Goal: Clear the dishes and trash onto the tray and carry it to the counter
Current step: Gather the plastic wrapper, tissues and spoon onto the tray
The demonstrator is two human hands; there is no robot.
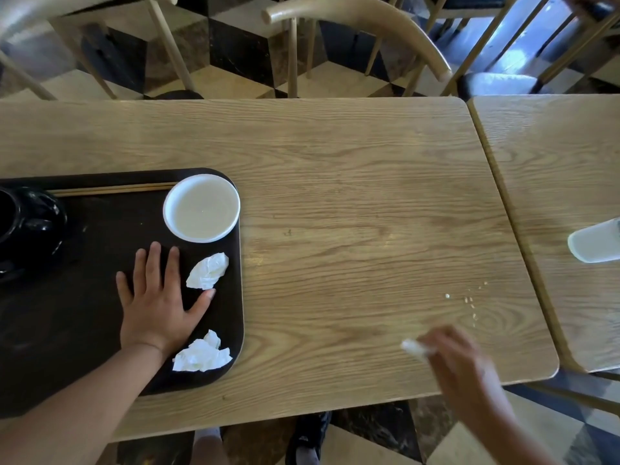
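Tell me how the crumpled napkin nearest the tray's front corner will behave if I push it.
The crumpled napkin looks light and soft, so it would likely skid or tumble. It lies close to the tray rim, so a push could carry it off.

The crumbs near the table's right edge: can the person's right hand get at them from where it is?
Probably yes. The right hand, blurred and holding something white, is just short of the crumbs, and only bare table lies between them. The left hand rests flat on the tray, out of the way.
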